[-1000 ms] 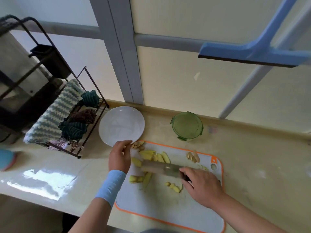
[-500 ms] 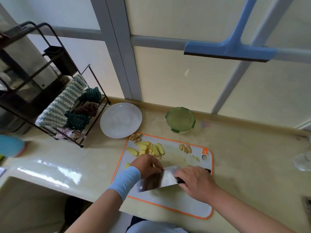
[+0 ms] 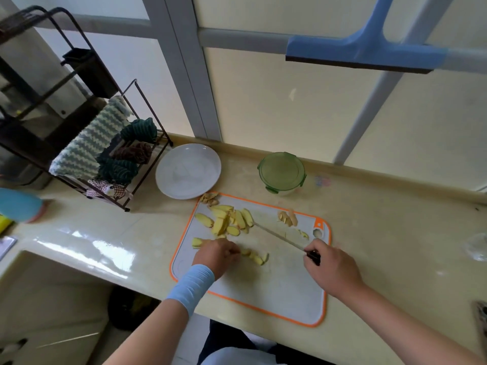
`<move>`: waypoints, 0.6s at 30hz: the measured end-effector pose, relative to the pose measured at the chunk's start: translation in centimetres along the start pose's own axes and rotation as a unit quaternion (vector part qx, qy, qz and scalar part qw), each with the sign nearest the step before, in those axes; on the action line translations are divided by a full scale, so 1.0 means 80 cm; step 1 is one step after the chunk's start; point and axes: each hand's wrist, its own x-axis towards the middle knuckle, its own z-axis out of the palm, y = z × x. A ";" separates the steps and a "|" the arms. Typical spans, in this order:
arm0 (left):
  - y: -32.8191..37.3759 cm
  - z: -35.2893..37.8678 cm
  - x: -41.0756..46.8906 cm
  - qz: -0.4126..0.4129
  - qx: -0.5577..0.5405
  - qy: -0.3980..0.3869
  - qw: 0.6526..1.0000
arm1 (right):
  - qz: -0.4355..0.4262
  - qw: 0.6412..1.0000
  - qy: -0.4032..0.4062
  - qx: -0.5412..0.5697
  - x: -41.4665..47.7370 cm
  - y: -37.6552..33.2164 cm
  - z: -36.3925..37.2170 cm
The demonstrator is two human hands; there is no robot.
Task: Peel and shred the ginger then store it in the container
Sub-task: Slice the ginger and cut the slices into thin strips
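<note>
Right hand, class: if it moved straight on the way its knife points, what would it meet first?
Probably the pile of ginger slices: the right hand grips the knife, whose tip points at that pile on the cutting board, though the blade's height is unclear.

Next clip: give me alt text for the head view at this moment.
A person's left hand curls over ginger pieces on an orange-rimmed cutting board while the right hand grips a knife. A white plate and a lidded green container stand behind the board.
</note>
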 end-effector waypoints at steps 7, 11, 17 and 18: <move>0.016 0.051 -0.001 0.178 0.075 0.129 0.973 | -0.035 0.999 0.025 0.009 -0.013 -0.004 0.041; 0.021 0.066 0.007 0.199 0.080 0.145 0.966 | -0.043 0.998 0.032 0.016 -0.015 -0.002 0.070; 0.007 0.067 0.013 0.201 0.044 0.138 0.969 | -0.051 0.998 0.048 0.006 -0.008 0.000 0.089; 0.004 0.065 0.013 0.205 0.044 0.145 0.967 | -0.047 0.997 0.053 -0.015 -0.006 -0.002 0.089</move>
